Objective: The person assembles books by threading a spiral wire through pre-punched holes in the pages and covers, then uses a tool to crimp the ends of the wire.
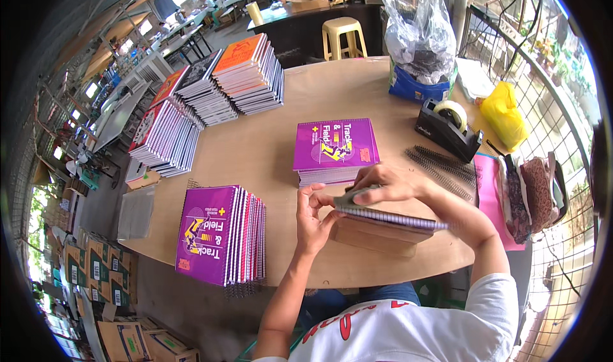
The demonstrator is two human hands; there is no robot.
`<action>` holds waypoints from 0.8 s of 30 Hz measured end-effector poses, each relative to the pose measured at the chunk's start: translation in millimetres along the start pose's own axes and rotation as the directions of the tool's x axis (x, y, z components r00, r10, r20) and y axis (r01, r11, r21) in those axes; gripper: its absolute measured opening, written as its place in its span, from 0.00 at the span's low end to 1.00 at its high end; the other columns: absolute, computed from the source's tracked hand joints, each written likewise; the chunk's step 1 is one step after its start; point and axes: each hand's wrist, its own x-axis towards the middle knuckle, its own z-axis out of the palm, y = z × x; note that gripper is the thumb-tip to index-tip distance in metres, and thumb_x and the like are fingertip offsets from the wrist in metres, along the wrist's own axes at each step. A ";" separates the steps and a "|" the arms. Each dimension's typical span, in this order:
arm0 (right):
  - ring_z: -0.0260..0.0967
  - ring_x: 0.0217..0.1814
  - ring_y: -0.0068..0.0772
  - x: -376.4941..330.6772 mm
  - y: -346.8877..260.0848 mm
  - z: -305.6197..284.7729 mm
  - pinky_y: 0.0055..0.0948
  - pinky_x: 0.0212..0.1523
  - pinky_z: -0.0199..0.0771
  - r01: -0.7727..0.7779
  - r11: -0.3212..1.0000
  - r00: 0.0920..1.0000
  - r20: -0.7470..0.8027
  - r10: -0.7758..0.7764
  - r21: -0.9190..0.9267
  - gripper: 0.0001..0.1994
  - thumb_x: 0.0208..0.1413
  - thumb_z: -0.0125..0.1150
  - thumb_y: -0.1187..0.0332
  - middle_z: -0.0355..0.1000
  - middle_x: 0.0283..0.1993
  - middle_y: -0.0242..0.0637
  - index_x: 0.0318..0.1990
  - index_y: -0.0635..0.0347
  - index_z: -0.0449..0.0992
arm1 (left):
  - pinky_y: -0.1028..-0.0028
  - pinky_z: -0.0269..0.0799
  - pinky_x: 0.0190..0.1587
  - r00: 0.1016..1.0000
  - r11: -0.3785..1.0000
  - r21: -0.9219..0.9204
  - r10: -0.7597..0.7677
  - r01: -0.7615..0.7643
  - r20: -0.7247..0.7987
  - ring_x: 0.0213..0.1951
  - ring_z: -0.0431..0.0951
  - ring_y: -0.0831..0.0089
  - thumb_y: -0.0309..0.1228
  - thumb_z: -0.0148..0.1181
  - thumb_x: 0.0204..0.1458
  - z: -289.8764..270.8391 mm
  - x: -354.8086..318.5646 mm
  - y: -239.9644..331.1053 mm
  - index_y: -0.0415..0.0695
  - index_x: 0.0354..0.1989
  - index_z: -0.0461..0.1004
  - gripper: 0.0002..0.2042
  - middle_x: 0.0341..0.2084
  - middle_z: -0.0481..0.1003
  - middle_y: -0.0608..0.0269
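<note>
The notebook (389, 217) was near the front edge of the surface (332, 87), its coil-bound spine facing up and slanting slightly down toward the right, over a brown cardboard block (377, 239). A dark grey-green tool (348, 200) met the spine's left end; its tip was too small to make out. The work in hand looked like dressing the end of the coil. Doing that well would call for a steady spine, the tool squared to the last loop, and a short squeeze that spared the cover and the fingertips close by.

The right hand (383, 186) came over from the right, palm down, elbow bent outward, its fingers closed around the tool. The left hand (313, 218) rose from below, forearm nearly upright, thumb and forefinger curled and slightly parted at the spine's end; whether they pinched it could not be told.

Beyond the hands stood a stack of purple notebooks (335, 146), with loose black coils (440, 169) to its right and a tape dispenser (447, 132) past them.
</note>
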 end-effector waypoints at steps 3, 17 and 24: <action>0.75 0.55 0.49 -10.2 12.2 1.8 0.40 0.54 0.73 -0.118 0.986 0.993 0.002 0.119 -0.117 0.29 0.60 0.58 0.41 0.77 0.56 0.55 0.53 0.57 0.83 | 0.75 0.72 0.51 0.998 0.998 0.045 0.032 -0.035 0.055 0.39 0.74 0.78 0.20 0.74 0.49 5.0 4.1 1.3 0.44 0.58 0.63 0.30 0.34 0.73 0.67; 0.65 0.61 0.56 -222.4 67.9 85.4 0.54 0.60 0.68 -0.615 0.628 0.529 -0.840 -0.119 -0.477 0.28 0.47 0.69 0.75 0.68 0.53 0.48 0.59 0.62 0.70 | 0.81 0.67 0.47 0.989 0.989 -0.149 -0.001 0.023 0.149 0.46 0.71 0.82 0.25 0.67 0.58 18.7 2.0 -2.0 0.43 0.45 0.76 0.08 0.46 0.72 0.69; 0.73 0.51 0.42 -115.2 -87.4 -26.5 0.47 0.59 0.69 -0.069 0.546 0.735 -0.413 -0.538 -0.835 0.22 0.42 0.74 0.65 0.73 0.46 0.40 0.49 0.56 0.80 | 0.82 0.67 0.44 0.990 0.988 -0.155 0.041 -0.020 0.134 0.45 0.71 0.84 0.28 0.68 0.59 15.1 0.2 -7.6 0.42 0.40 0.74 0.08 0.46 0.72 0.68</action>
